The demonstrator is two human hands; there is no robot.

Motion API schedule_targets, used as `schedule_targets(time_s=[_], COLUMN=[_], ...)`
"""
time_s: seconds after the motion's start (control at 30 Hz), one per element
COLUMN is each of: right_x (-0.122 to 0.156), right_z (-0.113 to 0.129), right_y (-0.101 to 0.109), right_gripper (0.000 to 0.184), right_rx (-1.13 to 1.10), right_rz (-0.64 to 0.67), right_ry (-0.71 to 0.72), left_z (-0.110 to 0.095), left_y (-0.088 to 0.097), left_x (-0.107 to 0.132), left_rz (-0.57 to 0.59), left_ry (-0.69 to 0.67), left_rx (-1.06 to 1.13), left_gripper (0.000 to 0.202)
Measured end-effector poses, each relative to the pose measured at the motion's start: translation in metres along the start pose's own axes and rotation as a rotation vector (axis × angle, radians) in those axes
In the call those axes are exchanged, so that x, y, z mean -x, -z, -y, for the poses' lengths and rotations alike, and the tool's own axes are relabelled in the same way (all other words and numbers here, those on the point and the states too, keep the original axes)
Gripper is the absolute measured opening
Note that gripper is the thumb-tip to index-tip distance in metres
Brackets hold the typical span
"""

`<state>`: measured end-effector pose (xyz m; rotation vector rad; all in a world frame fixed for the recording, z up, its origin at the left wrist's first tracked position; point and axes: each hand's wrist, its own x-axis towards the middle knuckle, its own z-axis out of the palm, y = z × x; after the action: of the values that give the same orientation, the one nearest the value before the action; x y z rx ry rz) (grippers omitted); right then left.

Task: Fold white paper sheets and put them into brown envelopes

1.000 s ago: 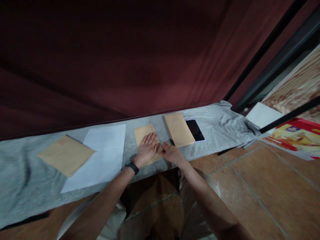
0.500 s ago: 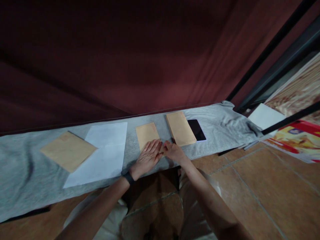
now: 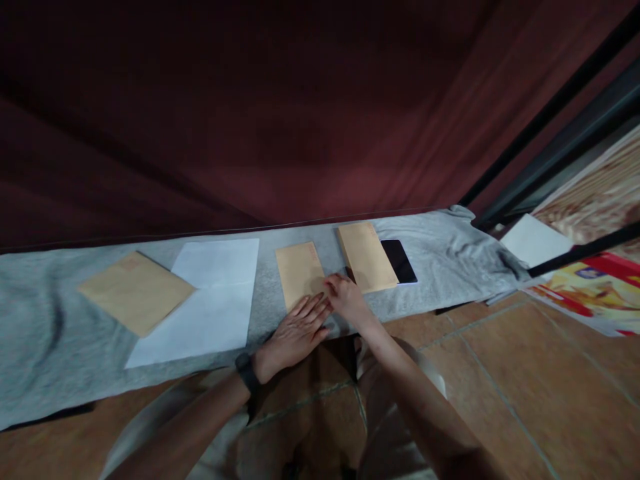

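A small brown paper envelope [image 3: 300, 267] lies flat on the grey cloth in front of me. My left hand [image 3: 300, 330], with a dark band on its wrist, rests flat over the envelope's near end, its fingers stretched out and lying close together. At the envelope's right edge, my right hand [image 3: 345, 297] has its fingers curled in a pinch on the paper. The fingertips partly hide that edge. Just beyond the right hand sits a thick stack of brown envelopes [image 3: 367, 257].
A dark-screened phone [image 3: 399, 260] lies against the stack's right side. Leftward, another brown envelope [image 3: 135, 293] overlaps a creased white sheet [image 3: 215, 300]. The grey cloth [image 3: 450, 267] covers a narrow bench before a dark red curtain [image 3: 300, 133]. A colourful box [image 3: 595, 287] is at right.
My left hand has slid down towards the near edge, uncovering more of the envelope. My right hand has moved slightly up along the envelope's right edge. The view has shifted a little.
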<state>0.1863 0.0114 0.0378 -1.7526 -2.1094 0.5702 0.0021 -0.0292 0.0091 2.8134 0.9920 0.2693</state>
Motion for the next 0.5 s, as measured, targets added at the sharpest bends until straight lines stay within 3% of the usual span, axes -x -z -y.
schedule_targets(time_s=[0.2,0.5], right_x=[-0.003,-0.003], right_z=[0.003,-0.001], right_y=[-0.024,-0.044], right_gripper=[0.037,0.052], right_rx=[-0.024,0.164], right_rz=[0.054,0.030], right_ry=[0.306,0.209], left_z=[-0.003,-0.005], left_y=[-0.002,0.005], left_x=[0.009,0.023], left_rz=[-0.067,-0.032], left_ry=[-0.034,-0.041], left_rx=[0.038,0.073], left_gripper=[0.046,0.054])
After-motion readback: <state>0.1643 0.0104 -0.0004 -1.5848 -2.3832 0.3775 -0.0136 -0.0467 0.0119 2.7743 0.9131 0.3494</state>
